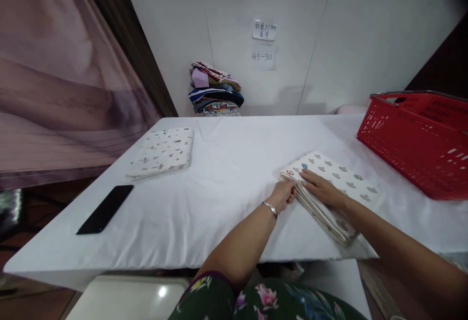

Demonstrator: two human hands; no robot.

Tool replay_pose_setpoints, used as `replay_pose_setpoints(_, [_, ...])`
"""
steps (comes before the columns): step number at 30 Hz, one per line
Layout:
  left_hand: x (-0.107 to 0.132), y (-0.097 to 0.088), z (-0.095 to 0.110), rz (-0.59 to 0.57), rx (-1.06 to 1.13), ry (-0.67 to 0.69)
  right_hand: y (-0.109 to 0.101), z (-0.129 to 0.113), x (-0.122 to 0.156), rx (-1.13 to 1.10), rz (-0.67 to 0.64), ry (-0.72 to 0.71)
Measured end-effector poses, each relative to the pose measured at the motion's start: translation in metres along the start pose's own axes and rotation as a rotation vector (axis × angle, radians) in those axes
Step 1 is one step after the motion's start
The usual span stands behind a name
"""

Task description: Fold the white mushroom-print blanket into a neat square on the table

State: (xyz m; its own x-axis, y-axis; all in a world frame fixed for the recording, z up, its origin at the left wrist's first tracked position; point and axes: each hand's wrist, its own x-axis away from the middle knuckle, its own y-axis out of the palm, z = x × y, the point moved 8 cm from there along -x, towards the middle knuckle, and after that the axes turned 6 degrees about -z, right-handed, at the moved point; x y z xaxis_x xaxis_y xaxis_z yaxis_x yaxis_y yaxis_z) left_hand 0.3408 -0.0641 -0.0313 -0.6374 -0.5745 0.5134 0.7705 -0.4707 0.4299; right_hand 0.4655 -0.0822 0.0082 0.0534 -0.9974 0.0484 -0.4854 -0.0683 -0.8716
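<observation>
A folded cream cloth with small grey prints (pixel 338 183) lies on the white table (pixel 226 183), right of centre. My left hand (pixel 283 195), a bracelet on its wrist, is curled against the cloth's left edge, its fingers tucked at the fold. On top of the cloth rests my right hand (pixel 321 188), flat with fingers stretched out toward the far left corner. A second folded printed cloth (pixel 163 151) sits at the table's far left, away from both hands.
A black phone (pixel 105 209) lies near the table's left front edge. A red plastic basket (pixel 420 139) stands at the right. A stack of folded clothes (pixel 215 88) sits against the white wall behind the table. Paper notes hang on the wall.
</observation>
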Motion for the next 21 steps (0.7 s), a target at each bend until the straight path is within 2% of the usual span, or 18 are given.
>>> replay_pose_setpoints(5, [0.003, 0.011, -0.010, -0.113, 0.026, -0.089, 0.002, 0.000, -0.005, 0.003, 0.008, -0.014])
replay_pose_setpoints(8, [0.002, 0.012, -0.010, -0.136, 0.078, -0.059, 0.003, 0.002, -0.005, -0.017, 0.024, -0.014])
replay_pose_setpoints(16, [0.002, 0.001, 0.007, 0.051, 0.190, 0.157, 0.005, 0.006, -0.006, -0.024, 0.064, -0.038])
replay_pose_setpoints(21, [0.008, 0.003, 0.014, 0.050, 0.200, 0.214, 0.007, 0.004, -0.006, -0.044, 0.072, -0.046])
